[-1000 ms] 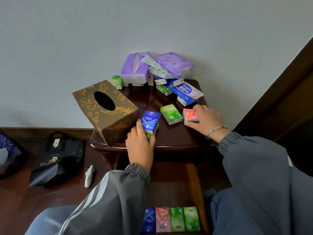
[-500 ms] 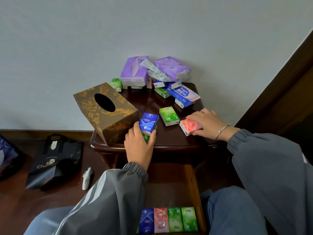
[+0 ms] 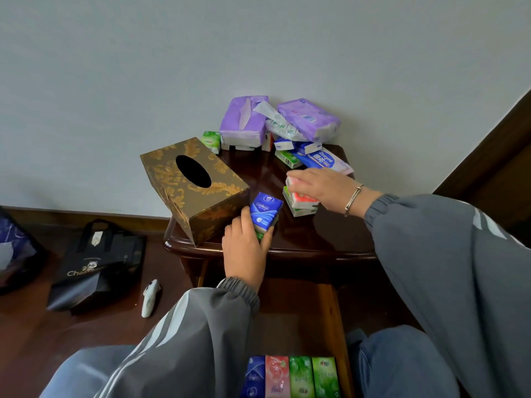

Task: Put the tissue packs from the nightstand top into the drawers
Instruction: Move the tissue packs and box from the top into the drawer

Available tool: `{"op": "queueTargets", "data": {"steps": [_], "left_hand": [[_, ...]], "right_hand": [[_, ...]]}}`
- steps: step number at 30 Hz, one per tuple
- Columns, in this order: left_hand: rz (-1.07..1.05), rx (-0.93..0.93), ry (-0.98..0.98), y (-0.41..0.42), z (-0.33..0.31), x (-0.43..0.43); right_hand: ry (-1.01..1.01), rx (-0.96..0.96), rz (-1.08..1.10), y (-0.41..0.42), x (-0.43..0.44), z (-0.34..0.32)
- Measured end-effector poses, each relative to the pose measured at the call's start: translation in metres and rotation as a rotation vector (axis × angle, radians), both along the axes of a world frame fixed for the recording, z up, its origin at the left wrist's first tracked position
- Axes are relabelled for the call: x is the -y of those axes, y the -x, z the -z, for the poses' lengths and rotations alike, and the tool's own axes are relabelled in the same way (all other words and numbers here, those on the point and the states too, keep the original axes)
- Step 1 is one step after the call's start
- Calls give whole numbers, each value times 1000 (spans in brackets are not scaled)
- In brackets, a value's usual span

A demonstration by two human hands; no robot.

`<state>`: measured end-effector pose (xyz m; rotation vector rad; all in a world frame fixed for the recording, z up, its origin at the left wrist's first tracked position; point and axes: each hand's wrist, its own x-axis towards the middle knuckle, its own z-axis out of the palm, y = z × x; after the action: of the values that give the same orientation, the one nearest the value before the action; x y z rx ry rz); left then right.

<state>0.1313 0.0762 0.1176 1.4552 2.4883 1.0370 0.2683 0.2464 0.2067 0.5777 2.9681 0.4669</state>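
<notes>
Resting on the dark wooden nightstand top (image 3: 316, 237), a small blue tissue pack (image 3: 264, 212) is gripped between thumb and fingers of the left hand (image 3: 244, 254). A small pink-red tissue pack (image 3: 304, 200) is held in the curled right hand (image 3: 321, 186), set atop a green-and-white pack (image 3: 301, 211) nearby.

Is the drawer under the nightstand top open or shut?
Open. The drawer is pulled out below the nightstand, and a row of four packs shows inside it.

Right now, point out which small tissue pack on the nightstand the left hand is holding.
The blue pack, gripped by the left hand beside the gold tissue box; the right hand holds the pink pack.
</notes>
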Motion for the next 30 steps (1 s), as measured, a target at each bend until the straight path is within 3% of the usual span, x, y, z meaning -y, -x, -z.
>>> {"op": "queueTargets", "data": {"steps": [6, 10, 13, 18, 30], "left_hand": [[-2, -2, -2, 1, 1, 0], [2, -6, -3, 1, 1, -1], [0, -6, -5, 1, 1, -1], [-6, -10, -9, 0, 3, 1], [32, -27, -26, 5, 3, -3]], "right_hand": [[131, -127, 71, -17, 11, 17], [441, -360, 251, -17, 11, 8], [598, -429, 455, 1, 6, -6], [472, -340, 884, 34, 6, -7], [445, -477, 1033, 47, 24, 34]]}}
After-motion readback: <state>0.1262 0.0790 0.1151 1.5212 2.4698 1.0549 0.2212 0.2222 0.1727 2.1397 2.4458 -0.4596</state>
